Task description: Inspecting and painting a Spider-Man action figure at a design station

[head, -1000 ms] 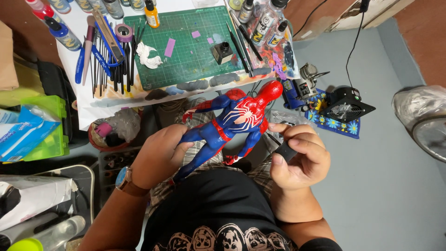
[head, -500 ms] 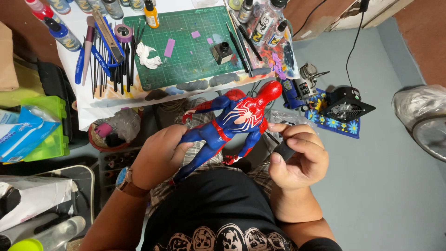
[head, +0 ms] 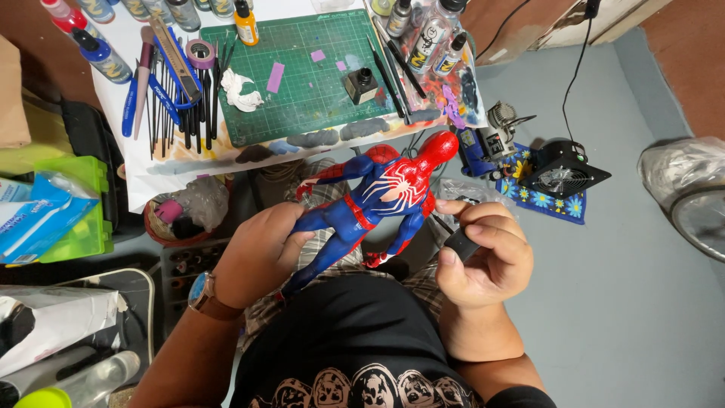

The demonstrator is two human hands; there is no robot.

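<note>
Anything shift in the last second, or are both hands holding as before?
Nothing visibly changed. The left hand still grips the legs of the red and blue action figure, and the right hand still pinches the small dark block beside it. The green cutting mat is unchanged.

The action figure (head: 377, 200) is red and blue with a white spider emblem on its back, the small block (head: 461, 245) in the right hand (head: 483, 257) is black, the cutting mat (head: 317, 83) is green with a pale grid, and the floor cloth (head: 555, 205) is blue with yellow-and-white flowers.
</note>
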